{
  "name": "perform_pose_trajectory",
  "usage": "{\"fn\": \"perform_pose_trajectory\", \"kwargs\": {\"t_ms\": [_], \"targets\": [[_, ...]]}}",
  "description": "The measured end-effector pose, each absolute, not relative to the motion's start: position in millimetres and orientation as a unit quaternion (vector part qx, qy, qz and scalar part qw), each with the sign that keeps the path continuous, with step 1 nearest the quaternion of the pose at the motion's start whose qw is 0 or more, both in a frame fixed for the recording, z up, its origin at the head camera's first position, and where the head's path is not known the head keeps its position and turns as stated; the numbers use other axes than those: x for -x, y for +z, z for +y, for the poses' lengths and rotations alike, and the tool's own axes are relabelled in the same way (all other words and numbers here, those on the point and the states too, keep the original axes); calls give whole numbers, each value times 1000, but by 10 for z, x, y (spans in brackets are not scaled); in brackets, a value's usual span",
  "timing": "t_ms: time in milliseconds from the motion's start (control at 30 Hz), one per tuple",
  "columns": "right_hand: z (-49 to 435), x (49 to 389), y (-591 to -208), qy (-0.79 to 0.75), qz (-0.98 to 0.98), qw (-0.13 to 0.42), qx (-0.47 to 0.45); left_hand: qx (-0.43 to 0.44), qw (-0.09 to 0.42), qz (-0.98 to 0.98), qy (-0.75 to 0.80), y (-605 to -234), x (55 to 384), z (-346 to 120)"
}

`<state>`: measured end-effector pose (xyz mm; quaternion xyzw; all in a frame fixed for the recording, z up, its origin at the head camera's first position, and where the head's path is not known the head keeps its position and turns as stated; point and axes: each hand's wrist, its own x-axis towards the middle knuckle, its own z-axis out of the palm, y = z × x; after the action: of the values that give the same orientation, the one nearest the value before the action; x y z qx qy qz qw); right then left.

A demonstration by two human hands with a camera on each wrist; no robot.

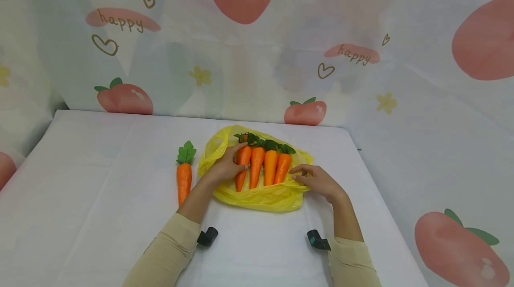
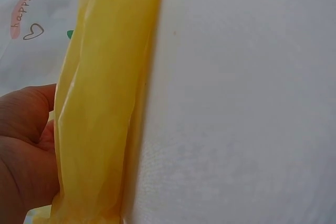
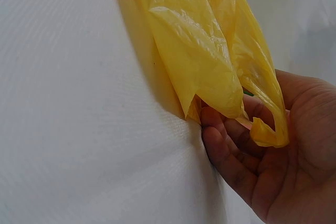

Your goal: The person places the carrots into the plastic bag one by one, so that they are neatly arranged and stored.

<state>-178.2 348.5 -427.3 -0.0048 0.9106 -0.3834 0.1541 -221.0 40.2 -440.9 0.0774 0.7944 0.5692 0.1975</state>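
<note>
A yellow plastic bag (image 1: 261,201) lies spread on the table, its mouth wide. Several orange carrots with green tops sit side by side inside it. My left hand (image 1: 226,164) reaches over the bag's left side, thumb and forefinger spread apart at the leftmost carrot (image 1: 242,164); in the left wrist view the bag's wall (image 2: 100,98) hides its fingertips. At the bag's right edge, near the rightmost carrot (image 1: 283,167), my right hand (image 1: 317,180) has its fingers curled around the bag's handle (image 3: 270,135). Another carrot (image 1: 184,180) lies outside, left of the bag, its tip behind the left forearm.
A white cloth covers the table (image 1: 100,189). Behind it hangs a printed fabric backdrop (image 1: 249,68), which continues along the right side. A dark wrist-worn device (image 1: 207,236) sits at the left cuff, another device (image 1: 317,239) at the right cuff.
</note>
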Motion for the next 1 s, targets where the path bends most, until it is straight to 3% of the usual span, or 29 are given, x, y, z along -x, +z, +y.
{"fn": "perform_pose_trajectory", "kwargs": {"t_ms": [1000], "targets": [[3493, 1773, -4270, -383, 911, 154, 5, -64, 223, 781, 580, -4385, 2194, 364]]}}
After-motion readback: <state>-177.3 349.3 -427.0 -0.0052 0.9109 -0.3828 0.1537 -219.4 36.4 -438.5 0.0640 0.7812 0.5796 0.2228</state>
